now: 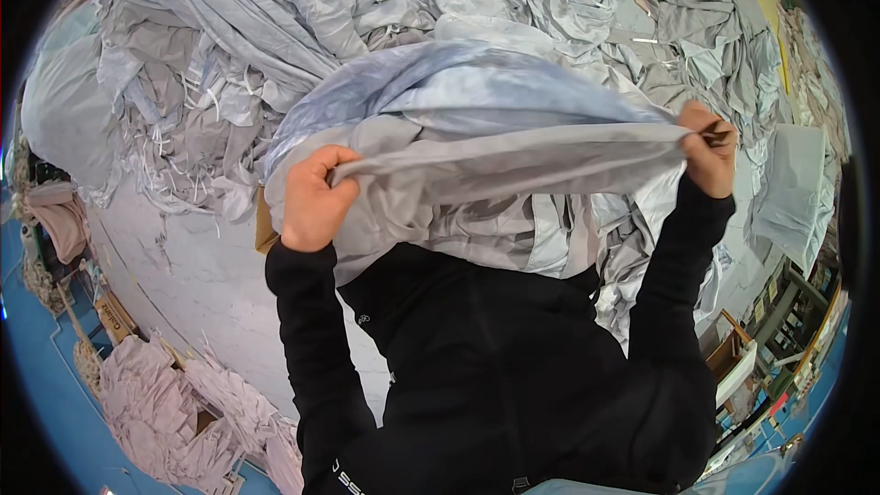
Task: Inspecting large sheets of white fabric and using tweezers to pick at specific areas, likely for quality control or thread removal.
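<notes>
Between my two hands a grey fabric piece [541, 160] with a blue-and-white patterned side is stretched taut along one edge. My left hand [316, 197] pinches that edge near the left end, fingers closed. At the other end my right hand [708, 148] grips the cloth in a closed fist, held slightly higher. The patterned side [477, 78] billows up behind the taut edge. Below it, more grey and white fabric [513, 229] hangs in folds against my front. What kind of textile article it is cannot be made out.
A large heap of grey and pale blue fabric [220, 9] covers the far side of a white marbled table [174, 266]. Pale pink cloth [156, 403] lies piled at the lower left. A folded pale grey piece [793, 192] hangs at the right, above a wooden box [731, 353].
</notes>
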### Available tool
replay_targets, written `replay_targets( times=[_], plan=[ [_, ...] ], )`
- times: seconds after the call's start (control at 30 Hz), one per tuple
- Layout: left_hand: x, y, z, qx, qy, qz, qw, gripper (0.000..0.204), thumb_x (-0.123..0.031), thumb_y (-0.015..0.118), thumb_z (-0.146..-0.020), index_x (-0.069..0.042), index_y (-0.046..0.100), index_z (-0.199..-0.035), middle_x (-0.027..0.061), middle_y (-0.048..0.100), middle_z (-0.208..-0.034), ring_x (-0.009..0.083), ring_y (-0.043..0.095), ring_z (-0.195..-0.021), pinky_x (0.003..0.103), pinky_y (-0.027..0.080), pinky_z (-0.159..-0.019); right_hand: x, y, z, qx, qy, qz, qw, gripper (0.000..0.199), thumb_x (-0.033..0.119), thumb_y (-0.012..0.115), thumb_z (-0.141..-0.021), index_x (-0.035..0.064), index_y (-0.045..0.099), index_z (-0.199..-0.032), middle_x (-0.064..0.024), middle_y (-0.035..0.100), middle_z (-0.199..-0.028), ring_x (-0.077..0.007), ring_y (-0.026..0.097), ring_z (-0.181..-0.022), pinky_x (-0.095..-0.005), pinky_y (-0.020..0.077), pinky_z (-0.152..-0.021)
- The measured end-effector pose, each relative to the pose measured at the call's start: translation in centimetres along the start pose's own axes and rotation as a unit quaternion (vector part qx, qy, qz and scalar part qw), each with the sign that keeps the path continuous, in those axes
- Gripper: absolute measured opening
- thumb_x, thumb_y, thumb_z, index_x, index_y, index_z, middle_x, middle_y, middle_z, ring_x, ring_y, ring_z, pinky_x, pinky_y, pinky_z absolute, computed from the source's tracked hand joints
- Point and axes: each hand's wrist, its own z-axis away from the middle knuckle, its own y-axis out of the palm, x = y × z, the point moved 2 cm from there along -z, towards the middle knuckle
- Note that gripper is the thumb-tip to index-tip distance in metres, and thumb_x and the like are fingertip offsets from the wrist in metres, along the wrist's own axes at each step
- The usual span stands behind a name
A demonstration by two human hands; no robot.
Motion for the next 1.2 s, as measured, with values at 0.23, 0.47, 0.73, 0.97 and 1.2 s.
replay_targets(
  times=[0.23,0.47,0.73,0.97,1.2],
  plan=[
    [-2.2,3.7,-0.6,0.071,0.08,-0.015,0.994,0.03,0.003,0.058,-0.075,0.0,0.062,-0.104,0.0115,0.068,-0.089,0.0221,0.066,-0.081,0.03,0.049,-0.074,-11.7,-5.1,-1.4,-0.011,0.084,0.362,0.928,0.012,0.009,0.074,-0.084,0.0019,0.072,-0.093,-0.0038,0.068,-0.087,-0.0111,0.061,-0.076,-0.0256,0.0476,-0.069],
    [-0.8,6.5,-0.4,0.227,-0.057,0.221,0.947,0.042,-0.014,0.068,-0.091,0.004,0.051,-0.125,0.0046,0.064,-0.099,0.0077,0.056,-0.088,0.024,0.046,-0.077,-7.1,9.2,-0.4,-0.056,0.097,0.091,0.99,0.02,-0.001,0.07,-0.086,0.0006,0.069,-0.106,-0.0016,0.067,-0.099,-0.0041,0.059,-0.083,-0.0188,0.0451,-0.073],
    [-2.9,6.2,0.0,0.226,-0.042,0.202,0.952,0.024,-0.006,0.068,-0.087,0.002,0.06,-0.108,0.0008,0.065,-0.096,0.006,0.056,-0.081,0.021,0.044,-0.074,-5.2,13.7,-2.3,0.047,0.081,0.067,0.993,0.024,-0.001,0.072,-0.081,0.0011,0.069,-0.105,-0.0036,0.062,-0.095,-0.0108,0.06,-0.088,-0.0236,0.0454,-0.077],
    [-6.9,3.9,-0.1,-0.063,0.216,-0.089,0.97,0.011,-0.001,0.072,-0.08,-0.001,0.066,-0.089,0.0031,0.055,-0.076,0.0129,0.048,-0.064,0.026,0.037,-0.058,-4.7,14.9,-2.6,0.053,0.048,0.113,0.991,0.012,0.002,0.073,-0.081,0.0003,0.067,-0.091,-0.0026,0.061,-0.084,-0.01,0.056,-0.076,-0.0228,0.0434,-0.069],
    [-8.4,9.7,-1.0,-0.223,0.293,-0.182,0.912,0.027,0.002,0.072,-0.074,-0.002,0.065,-0.101,0.0136,0.059,-0.099,0.0313,0.059,-0.083,0.04,0.049,-0.071,-5.2,17.2,-2.4,-0.089,0.031,0.136,0.986,0.021,0.003,0.076,-0.081,0.0,0.065,-0.098,-0.004,0.061,-0.09,-0.0097,0.058,-0.081,-0.0231,0.0461,-0.073]
  ],
)
